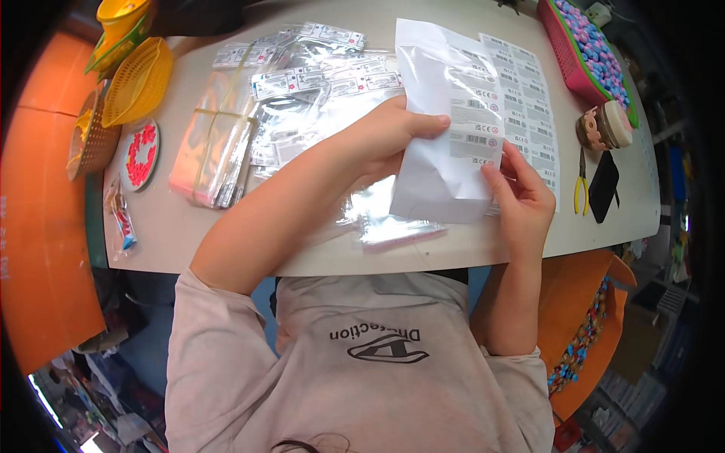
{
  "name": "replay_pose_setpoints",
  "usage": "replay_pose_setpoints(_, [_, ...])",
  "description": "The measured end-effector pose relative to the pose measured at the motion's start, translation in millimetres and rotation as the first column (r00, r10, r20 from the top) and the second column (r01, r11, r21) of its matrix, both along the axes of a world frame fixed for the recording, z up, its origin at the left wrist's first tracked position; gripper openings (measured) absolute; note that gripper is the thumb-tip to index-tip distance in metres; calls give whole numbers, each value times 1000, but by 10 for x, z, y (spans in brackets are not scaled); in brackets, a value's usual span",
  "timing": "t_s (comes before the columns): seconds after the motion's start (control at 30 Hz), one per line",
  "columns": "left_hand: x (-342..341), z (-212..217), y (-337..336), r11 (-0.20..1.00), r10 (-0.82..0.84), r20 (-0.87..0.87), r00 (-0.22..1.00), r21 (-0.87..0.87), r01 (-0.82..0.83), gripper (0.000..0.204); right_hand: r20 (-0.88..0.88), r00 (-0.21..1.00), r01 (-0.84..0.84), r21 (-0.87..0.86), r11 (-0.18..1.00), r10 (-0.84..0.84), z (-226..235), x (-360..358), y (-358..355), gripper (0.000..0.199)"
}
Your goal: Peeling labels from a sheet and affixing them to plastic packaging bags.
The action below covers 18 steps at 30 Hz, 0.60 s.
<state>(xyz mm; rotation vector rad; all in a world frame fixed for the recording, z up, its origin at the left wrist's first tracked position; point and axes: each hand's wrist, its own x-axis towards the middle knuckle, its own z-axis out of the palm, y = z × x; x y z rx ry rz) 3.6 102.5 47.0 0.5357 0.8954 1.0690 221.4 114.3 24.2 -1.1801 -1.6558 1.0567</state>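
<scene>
Both hands hold a sheet of labels (434, 174) above the table; its left part is blank white and a column of printed labels runs down its right side. My left hand (389, 136) grips the sheet's left edge, thumb on top and fingers hidden beneath. At the lower right edge, my right hand (525, 185) has thumb and fingers closed on the sheet. Behind it lies another sheet of labels (540, 113), partly covered. Clear plastic bags with printed headers (325, 79) are spread under and left of the sheets.
Bundled clear bags (211, 151) lie left, near a white dish of red pieces (140, 156) and yellow baskets (138, 81). At right are a pink basket of beads (593, 53), a lidded jar (604, 126), yellow-handled pliers (581, 189) and a black phone (603, 187).
</scene>
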Motion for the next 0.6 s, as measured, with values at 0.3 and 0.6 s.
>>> replay_pose_setpoints(0.3, [-94,-49,-71,992,-51,-39,998,113,55,46,149,978,-184,257,949,149,137,-42,116,36])
replay_pose_setpoints(0.6, [-96,-88,-80,979,-55,126,990,200,29,52,16,986,-167,246,955,169,0,-119,119,29])
